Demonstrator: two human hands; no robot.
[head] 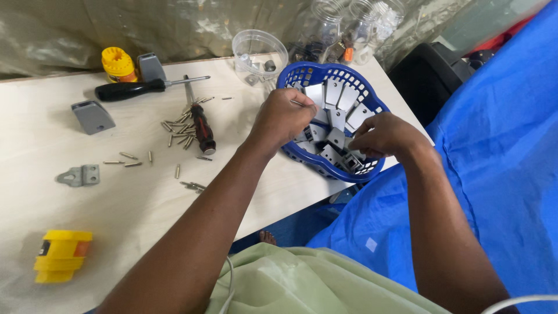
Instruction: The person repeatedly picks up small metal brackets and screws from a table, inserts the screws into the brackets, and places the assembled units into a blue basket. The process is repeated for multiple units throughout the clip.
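Both of my hands are over a blue plastic basket (372, 96) filled with several grey metal brackets (340, 99). My left hand (282, 119) is closed, pinching a thin screw (297, 103) between thumb and fingers above the basket's left side. At the basket's front right, my right hand (383, 135) grips a small grey metal bracket (337, 138) by its edge.
Loose screws (180, 131) lie scattered on the pale table beside a red-and-black screwdriver (202, 125) and a black-handled screwdriver (131, 90). Grey brackets (92, 116) (79, 175), a yellow spool (118, 64), a yellow object (61, 254), a clear tub (258, 52) and jars sit around.
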